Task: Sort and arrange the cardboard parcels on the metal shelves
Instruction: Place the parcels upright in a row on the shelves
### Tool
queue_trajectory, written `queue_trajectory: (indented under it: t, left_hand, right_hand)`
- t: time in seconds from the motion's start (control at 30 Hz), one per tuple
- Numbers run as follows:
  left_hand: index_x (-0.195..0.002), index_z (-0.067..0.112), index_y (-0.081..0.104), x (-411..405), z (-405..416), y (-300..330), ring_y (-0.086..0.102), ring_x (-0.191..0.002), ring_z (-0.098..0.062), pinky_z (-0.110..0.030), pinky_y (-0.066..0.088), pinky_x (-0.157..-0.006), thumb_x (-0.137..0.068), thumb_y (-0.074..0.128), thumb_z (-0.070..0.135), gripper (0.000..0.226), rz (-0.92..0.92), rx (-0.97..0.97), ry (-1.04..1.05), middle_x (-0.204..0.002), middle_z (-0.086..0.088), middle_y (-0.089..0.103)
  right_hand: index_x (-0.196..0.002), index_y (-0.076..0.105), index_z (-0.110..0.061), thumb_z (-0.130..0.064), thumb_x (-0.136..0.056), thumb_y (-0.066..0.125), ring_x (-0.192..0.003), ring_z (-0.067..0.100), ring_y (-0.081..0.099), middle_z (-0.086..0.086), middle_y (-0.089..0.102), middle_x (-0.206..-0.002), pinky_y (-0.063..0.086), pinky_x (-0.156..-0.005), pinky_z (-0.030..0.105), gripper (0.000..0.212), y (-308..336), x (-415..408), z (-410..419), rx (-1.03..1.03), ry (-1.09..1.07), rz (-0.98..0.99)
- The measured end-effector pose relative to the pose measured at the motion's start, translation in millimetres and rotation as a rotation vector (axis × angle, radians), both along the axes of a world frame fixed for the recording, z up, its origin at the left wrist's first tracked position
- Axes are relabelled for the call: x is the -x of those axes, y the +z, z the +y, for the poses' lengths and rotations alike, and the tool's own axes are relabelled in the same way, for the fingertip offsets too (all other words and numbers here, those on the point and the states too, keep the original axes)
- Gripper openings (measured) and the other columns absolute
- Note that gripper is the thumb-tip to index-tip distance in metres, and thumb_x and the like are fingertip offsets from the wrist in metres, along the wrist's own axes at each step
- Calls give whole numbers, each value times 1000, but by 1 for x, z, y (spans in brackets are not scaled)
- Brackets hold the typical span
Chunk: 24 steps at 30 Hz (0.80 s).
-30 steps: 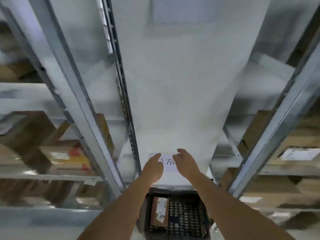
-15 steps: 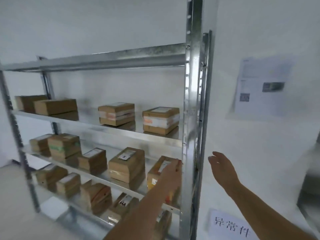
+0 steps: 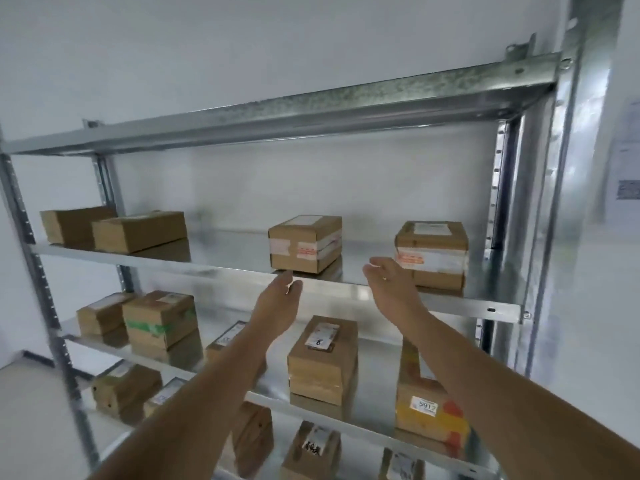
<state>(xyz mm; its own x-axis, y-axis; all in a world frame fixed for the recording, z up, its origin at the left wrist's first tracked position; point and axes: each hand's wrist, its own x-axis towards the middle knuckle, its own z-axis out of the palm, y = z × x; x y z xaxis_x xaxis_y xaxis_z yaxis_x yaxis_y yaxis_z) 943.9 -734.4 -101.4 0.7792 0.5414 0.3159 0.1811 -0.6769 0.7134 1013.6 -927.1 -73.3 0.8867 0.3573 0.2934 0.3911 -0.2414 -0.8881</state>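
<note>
The left forearm (image 3: 221, 368) hides most of one parcel (image 3: 227, 337); the wall notice (image 3: 628, 168) is cut off and blurred.

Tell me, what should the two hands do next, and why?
Probably reach a bit further and close on the taped parcel on the upper shelf. Both the left hand and the right hand are open and empty, raised just in front of that shelf, one at each side of this parcel, not touching it.

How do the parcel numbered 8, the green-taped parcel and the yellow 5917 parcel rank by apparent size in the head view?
1. Yellow 5917 parcel, partly behind the right arm and nearest.
2. and 3. Parcel numbered 8 and green-taped parcel look alike; unranked.
</note>
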Motion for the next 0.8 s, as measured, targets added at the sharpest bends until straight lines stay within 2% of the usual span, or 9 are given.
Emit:
queue_trajectory:
  t: [0.07,0.2,0.27,0.33,0.43,0.53,0.63,0.7,0.8]
  left_hand:
    - [-124,11,59,-8,37,7,59,-105,-25,-33,42,-87,-109,36,29,33,-18,8,-9,-126,-10,65]
    - [-137,11,58,-42,99,28,58,-123,-27,-37,44,-102,-109,33,32,42,-23,-29,-49,-134,-6,63]
    - [-141,15,57,-64,123,39,57,-126,-25,-36,42,-105,-109,34,35,44,-60,-20,-58,-138,-3,62]
    - [-140,18,58,-80,140,47,55,-128,-23,-32,40,-104,-109,36,35,42,-163,2,-44,-137,2,61]
    - [-120,12,61,-101,161,59,56,-118,-25,-33,38,-93,-109,38,38,37,-293,47,10,-120,-1,62]
    - [-98,8,56,-126,187,64,54,-97,-23,-34,36,-90,-104,35,60,56,-138,292,-20,-97,-3,58]
    - [-116,12,60,-143,204,57,60,-114,-24,-39,43,-106,-89,34,83,81,93,603,-188,-118,-6,64]
    - [-119,19,64,-156,212,49,63,-114,-25,-40,46,-108,-86,42,84,77,107,684,-298,-120,-5,70]
    - [-120,22,66,-174,224,47,67,-110,-28,-45,49,-107,-87,59,72,60,84,778,-413,-114,-8,74]
  right_hand:
    - [-145,48,-19,-39,-105,48,-125,22,56,1,56,-141,47,-106,43,44,13,-11,28,15,-25,27]
    - [-137,52,-17,-41,-105,45,-124,28,58,7,58,-136,46,-110,51,41,41,-49,74,13,-40,105]
    - [-115,62,-18,-39,-107,44,-121,36,60,15,62,-124,48,-107,54,28,48,-68,95,-14,-45,150]
    - [-92,59,-24,-41,-107,43,-121,37,60,20,59,-129,50,-105,52,27,51,-84,113,-32,-56,211]
    - [-111,56,-22,-60,-102,39,-116,30,60,13,57,-134,50,-103,49,43,49,-107,141,-28,-61,313]
    - [-134,54,-17,-75,-96,29,-122,31,56,8,55,-135,49,-104,50,74,41,-125,170,29,-80,366]
    - [-118,56,-24,-79,-94,27,-108,24,59,2,64,-112,45,-103,45,66,33,-132,193,19,-72,378]
    - [-113,55,-24,-76,-95,32,-91,13,58,-5,63,-96,44,-95,39,59,28,-133,205,2,-80,360]
    - [-130,56,-22,-71,-93,49,-92,12,64,-3,69,-105,51,-78,29,62,18,-132,219,-164,-105,401]
